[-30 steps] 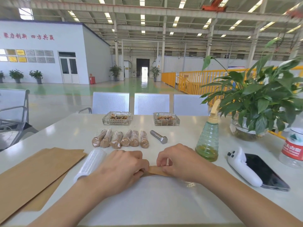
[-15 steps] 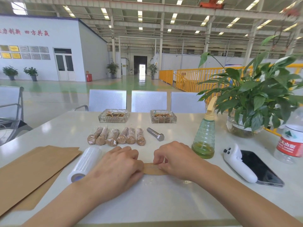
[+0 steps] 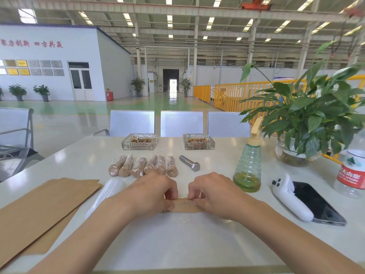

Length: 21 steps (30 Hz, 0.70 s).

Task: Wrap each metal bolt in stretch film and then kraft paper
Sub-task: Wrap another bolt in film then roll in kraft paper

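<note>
On the white table (image 3: 177, 244) my left hand (image 3: 152, 194) and my right hand (image 3: 213, 194) both pinch a kraft-paper roll (image 3: 184, 204) lying between them; what it encloses is hidden. Beyond my hands, several wrapped bolts (image 3: 143, 167) lie in a row. One bare metal bolt (image 3: 189, 163) rests just right of that row. A roll of stretch film (image 3: 106, 194) lies left of my left wrist. Kraft paper sheets (image 3: 39, 212) are stacked at the near left.
Two glass ashtrays (image 3: 139, 142) (image 3: 198, 142) sit at the far edge. A green spray bottle (image 3: 247, 171) stands right of my hands. A white controller (image 3: 290, 198) lies on a phone (image 3: 318, 206). A potted plant (image 3: 308, 123) and water bottle (image 3: 353, 173) stand at the right.
My fingers have curled inward on the paper roll, with both hands drawn closer together over it. The view has shifted slightly; nothing else on the table moved.
</note>
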Each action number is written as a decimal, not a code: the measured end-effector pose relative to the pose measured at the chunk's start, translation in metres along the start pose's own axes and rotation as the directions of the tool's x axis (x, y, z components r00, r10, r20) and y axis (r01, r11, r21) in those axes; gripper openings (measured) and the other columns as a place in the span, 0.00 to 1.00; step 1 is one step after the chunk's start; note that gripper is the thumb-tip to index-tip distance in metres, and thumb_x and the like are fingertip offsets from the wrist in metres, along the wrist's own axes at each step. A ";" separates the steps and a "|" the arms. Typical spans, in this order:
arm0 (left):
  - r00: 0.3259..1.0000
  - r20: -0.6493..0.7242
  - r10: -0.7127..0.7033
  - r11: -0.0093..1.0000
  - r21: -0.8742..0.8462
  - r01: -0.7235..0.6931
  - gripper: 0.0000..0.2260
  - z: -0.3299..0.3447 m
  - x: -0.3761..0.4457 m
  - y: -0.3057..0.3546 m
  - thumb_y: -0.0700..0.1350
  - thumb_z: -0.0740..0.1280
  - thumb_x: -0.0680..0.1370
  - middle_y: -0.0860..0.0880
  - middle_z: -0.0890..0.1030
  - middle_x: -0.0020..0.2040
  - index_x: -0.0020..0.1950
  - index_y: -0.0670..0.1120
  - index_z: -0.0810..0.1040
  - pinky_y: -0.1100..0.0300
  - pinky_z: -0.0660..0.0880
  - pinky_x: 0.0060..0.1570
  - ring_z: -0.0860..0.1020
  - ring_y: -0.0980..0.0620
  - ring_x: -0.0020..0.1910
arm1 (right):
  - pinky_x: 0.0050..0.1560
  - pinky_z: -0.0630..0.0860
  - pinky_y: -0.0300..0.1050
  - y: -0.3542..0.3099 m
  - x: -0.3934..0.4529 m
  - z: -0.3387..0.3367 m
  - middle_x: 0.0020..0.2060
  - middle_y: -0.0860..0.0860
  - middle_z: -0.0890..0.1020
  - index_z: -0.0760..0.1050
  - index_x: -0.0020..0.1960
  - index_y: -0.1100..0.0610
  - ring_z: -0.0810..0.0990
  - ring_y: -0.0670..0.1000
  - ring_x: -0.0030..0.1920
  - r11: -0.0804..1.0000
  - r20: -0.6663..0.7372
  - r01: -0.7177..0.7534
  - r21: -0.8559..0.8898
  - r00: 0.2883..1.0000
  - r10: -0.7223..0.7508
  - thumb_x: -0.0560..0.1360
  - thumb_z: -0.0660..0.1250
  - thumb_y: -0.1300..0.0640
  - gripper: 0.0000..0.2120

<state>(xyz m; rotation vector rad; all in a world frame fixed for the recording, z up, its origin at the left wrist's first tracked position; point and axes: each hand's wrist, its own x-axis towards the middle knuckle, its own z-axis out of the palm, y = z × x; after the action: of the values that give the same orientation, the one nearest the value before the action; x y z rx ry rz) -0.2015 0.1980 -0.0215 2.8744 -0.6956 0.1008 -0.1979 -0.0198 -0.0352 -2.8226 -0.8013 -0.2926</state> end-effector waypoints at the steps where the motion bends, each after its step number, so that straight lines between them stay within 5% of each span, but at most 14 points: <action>1: 1.000 0.000 0.013 1.000 0.028 -0.013 0.06 0.001 0.000 0.001 0.49 0.72 0.75 0.61 0.80 0.42 0.49 0.58 0.80 0.57 0.77 0.52 0.76 0.59 0.47 | 0.44 0.69 0.43 0.002 0.000 0.000 0.42 0.37 0.79 0.81 0.52 0.42 0.77 0.44 0.48 1.000 -0.001 -0.001 0.010 1.000 0.001 0.75 0.70 0.52 0.07; 5: 0.998 -0.014 0.055 0.986 0.158 -0.052 0.10 0.005 0.003 0.005 0.49 0.69 0.78 0.58 0.82 0.52 0.58 0.57 0.79 0.59 0.70 0.47 0.78 0.53 0.54 | 0.41 0.67 0.37 0.007 0.001 0.002 0.39 0.36 0.76 0.81 0.50 0.41 0.73 0.38 0.43 0.995 0.018 -0.020 0.093 1.000 0.018 0.74 0.70 0.51 0.07; 8: 0.997 -0.029 0.074 0.984 0.166 -0.068 0.09 0.006 0.003 0.005 0.49 0.68 0.78 0.57 0.82 0.53 0.58 0.57 0.79 0.59 0.70 0.46 0.78 0.53 0.53 | 0.48 0.74 0.41 0.009 0.003 0.001 0.41 0.37 0.78 0.82 0.49 0.43 0.73 0.35 0.43 0.985 0.067 -0.039 0.168 0.997 0.028 0.73 0.71 0.54 0.08; 15: 0.996 0.001 0.086 0.992 0.088 -0.086 0.07 0.002 0.001 0.000 0.51 0.70 0.78 0.60 0.78 0.44 0.56 0.56 0.80 0.59 0.73 0.46 0.74 0.56 0.45 | 0.40 0.78 0.37 0.015 0.012 -0.001 0.40 0.37 0.83 0.83 0.45 0.41 0.78 0.38 0.39 0.942 0.158 -0.114 0.315 0.985 0.066 0.68 0.73 0.54 0.09; 18: 0.996 0.021 0.089 0.984 0.156 -0.091 0.08 0.003 0.001 0.005 0.50 0.67 0.78 0.54 0.82 0.47 0.55 0.54 0.81 0.55 0.76 0.48 0.79 0.50 0.49 | 0.41 0.79 0.41 0.018 0.013 -0.001 0.41 0.39 0.84 0.83 0.45 0.41 0.80 0.42 0.40 0.906 0.172 -0.130 0.403 0.983 0.065 0.64 0.72 0.45 0.10; 21: 0.996 0.042 0.083 0.954 0.284 -0.092 0.07 0.008 0.002 0.012 0.49 0.64 0.76 0.48 0.80 0.50 0.51 0.52 0.78 0.54 0.71 0.42 0.79 0.43 0.50 | 0.42 0.77 0.40 0.024 0.006 0.006 0.42 0.42 0.85 0.84 0.45 0.40 0.81 0.46 0.42 0.856 0.153 -0.142 0.498 0.985 0.075 0.68 0.75 0.48 0.07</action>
<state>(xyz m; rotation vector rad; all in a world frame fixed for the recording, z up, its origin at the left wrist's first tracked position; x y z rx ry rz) -0.2046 0.1850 -0.0269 3.1238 -0.8811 0.1855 -0.1791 -0.0352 -0.0422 -2.3840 -0.6230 0.1114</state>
